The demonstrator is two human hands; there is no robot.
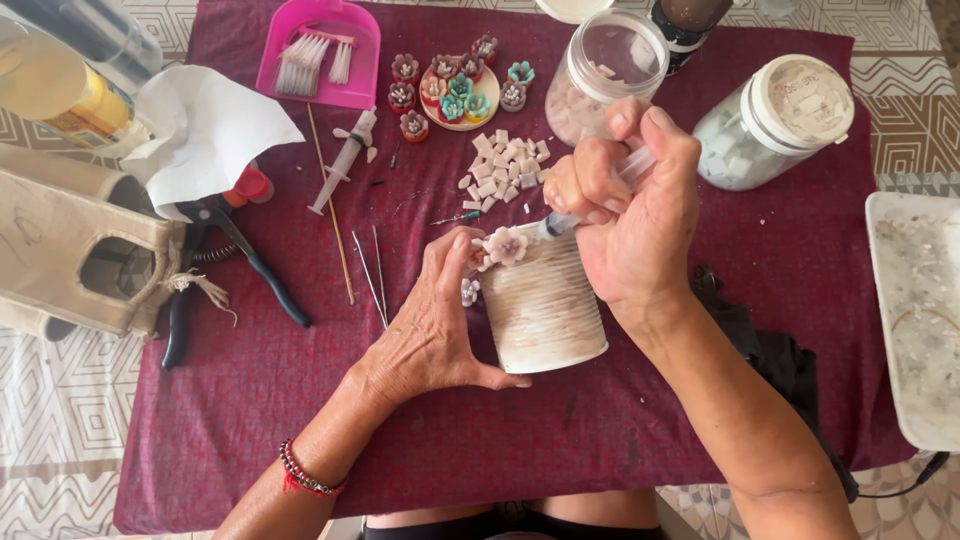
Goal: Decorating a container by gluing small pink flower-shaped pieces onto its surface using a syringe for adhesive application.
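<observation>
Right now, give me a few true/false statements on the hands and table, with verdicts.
1. The right hand grips a syringe with its tip at a small flower on the ribbed can. True.
2. The left hand rests flat on the cloth, clear of the can. False: it holds the can's side.
3. Both plastic jars have lids on. False: the open jar has none; the lidded jar is closed.
4. Pliers lie left of the can. True.
</observation>
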